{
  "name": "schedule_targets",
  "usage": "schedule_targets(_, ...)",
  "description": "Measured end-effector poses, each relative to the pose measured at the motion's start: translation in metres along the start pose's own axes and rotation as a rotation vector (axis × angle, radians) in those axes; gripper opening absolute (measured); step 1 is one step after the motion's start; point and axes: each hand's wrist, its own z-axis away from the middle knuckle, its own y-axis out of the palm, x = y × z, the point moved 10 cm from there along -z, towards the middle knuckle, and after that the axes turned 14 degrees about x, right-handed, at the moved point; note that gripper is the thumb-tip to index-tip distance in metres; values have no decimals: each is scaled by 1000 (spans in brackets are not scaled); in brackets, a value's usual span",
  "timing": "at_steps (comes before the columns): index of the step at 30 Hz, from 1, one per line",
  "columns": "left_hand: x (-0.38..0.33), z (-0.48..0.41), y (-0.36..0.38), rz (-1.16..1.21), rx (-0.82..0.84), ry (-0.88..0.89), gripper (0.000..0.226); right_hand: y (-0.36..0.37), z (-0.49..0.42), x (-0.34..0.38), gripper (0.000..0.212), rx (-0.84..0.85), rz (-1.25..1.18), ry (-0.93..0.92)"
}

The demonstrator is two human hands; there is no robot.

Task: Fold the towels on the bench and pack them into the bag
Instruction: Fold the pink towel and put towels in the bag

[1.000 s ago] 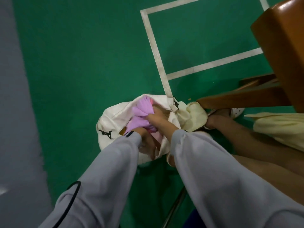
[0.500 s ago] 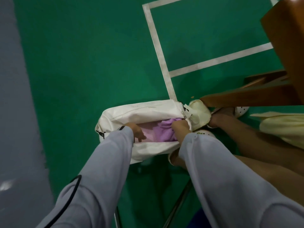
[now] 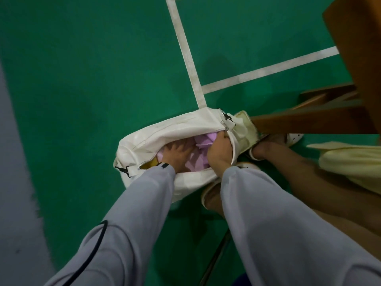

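A white zip bag lies open on the green floor in front of me. Lilac towels fill its opening, and a bit of yellow cloth shows at the left end by the zipper. My left hand lies flat inside the bag with its fingers spread, pressing down on the lilac towels. My right hand is curled over the bag's near right rim, next to the zipper pull, and grips it.
A brown wooden bench stands at the right, with a pale yellow cloth hanging beside it. My bare legs and white shoes sit right of the bag. White court lines cross the floor. A grey strip runs along the left.
My left hand has gone from the bag's left rim into the opening and now presses flat on the lilac towels. The right hand stays at the right rim.
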Motion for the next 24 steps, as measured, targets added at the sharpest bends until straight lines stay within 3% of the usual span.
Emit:
schedule_targets(2, -10, 2, -10, -49, -70, -5, 108, -5, 1, 8, 45, -34, -60, -70)
schedule_targets(4, -32, 9, -25, -131, -212, 69, 79, -13, 6, 15, 49, -109, -102, -128)
schedule_targets(6, -42, 9, -29, -95, -241, 90, 62, -19, 6, 20, 48, -140, -69, -156)
schedule_targets(8, -41, -2, -12, -97, -86, 38, 64, -13, -13, 21, 41, 10, 18, -149)
schedule_targets(11, -39, -6, -10, -56, 94, 31, 66, 4, -46, 14, 38, 379, 67, -61)
schedule_targets(15, -32, -2, -53, 175, -150, 129, 39, 7, -55, 17, 44, 483, -172, -43)
schedule_targets(17, -14, -4, -65, 362, -253, 76, 26, 6, -57, 18, 50, 464, -300, -27)
schedule_targets(20, 2, 5, -83, 514, -415, -1, 27, 12, -60, 16, 40, 521, -374, 18)
schedule_targets(24, -5, 15, -91, 491, -518, 24, 28, 13, -69, -7, 34, 508, -370, 94)
